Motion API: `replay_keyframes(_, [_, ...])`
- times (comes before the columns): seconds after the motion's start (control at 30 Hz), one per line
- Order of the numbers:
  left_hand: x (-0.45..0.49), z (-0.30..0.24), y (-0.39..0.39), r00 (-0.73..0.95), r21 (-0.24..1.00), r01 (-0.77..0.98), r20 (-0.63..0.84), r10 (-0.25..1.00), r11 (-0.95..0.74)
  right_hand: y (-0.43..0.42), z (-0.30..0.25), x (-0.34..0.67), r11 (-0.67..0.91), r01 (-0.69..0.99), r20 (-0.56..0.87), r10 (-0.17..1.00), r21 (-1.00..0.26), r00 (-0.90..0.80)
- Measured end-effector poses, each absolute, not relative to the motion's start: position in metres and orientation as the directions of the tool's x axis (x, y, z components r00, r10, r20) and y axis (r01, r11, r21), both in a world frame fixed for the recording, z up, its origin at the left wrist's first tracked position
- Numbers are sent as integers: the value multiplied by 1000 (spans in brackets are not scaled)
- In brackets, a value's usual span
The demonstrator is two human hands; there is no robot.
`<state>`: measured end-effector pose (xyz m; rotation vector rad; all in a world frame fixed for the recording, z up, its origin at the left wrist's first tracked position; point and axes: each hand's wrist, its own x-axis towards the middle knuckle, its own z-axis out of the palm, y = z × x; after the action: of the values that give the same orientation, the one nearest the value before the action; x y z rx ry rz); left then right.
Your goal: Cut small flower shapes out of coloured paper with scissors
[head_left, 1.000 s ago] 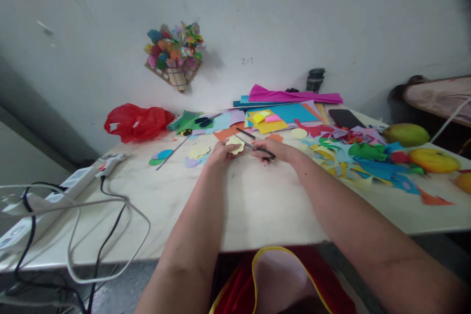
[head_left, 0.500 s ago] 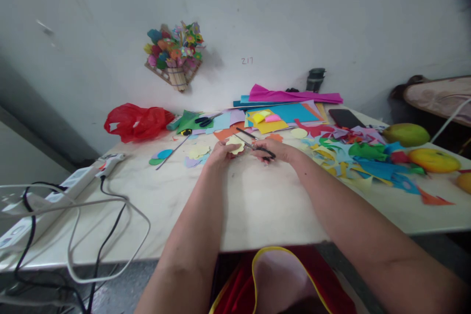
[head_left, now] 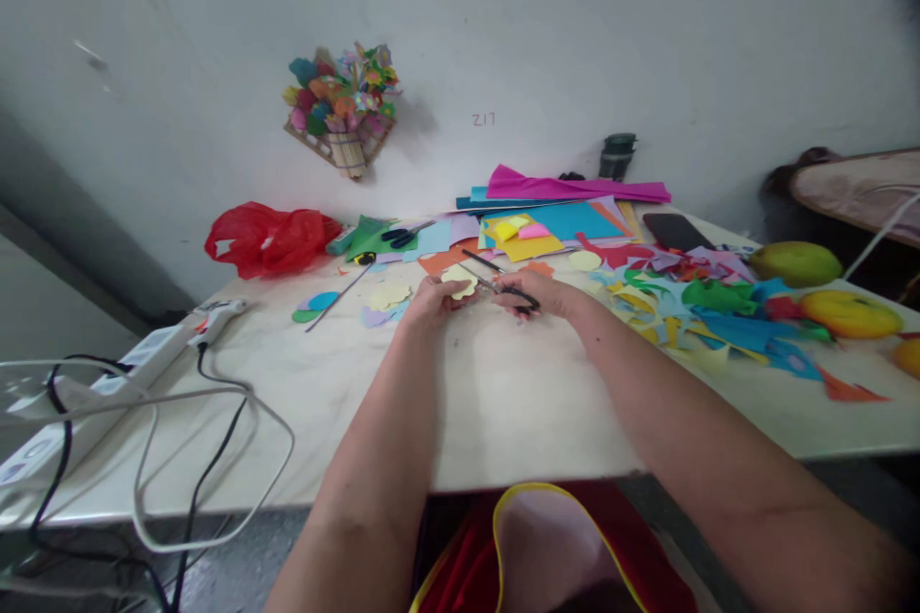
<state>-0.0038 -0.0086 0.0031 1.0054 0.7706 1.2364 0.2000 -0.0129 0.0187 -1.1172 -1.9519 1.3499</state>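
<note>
My left hand (head_left: 430,298) pinches a pale yellow paper flower (head_left: 460,282) with a scalloped edge, its thumb on top. Black-handled scissors (head_left: 521,297) are in my right hand (head_left: 539,290), fingers wrapped round the loops. Their blades point left and reach the flower's edge; whether they touch the paper is too small to tell. Left of my hands lie more pale yellow scalloped flowers (head_left: 390,295), partly over a lilac one (head_left: 375,315). An orange scalloped piece (head_left: 536,269) and a pale yellow circle (head_left: 585,261) lie just behind my right hand.
Coloured paper scraps (head_left: 733,311) and mangoes (head_left: 848,313) cover the right side, near a phone (head_left: 676,232). Paper sheets (head_left: 567,222), a second pair of scissors (head_left: 402,236) and a red plastic bag (head_left: 263,239) lie at the back. A power strip (head_left: 93,393) with cables occupies the left.
</note>
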Motion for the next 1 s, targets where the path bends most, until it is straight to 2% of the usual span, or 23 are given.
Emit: replay_keyframes(1.0, [-6, 2, -7, 211, 922, -384, 33, 977, 52, -9, 14, 201, 180, 338, -36, 838, -924, -545])
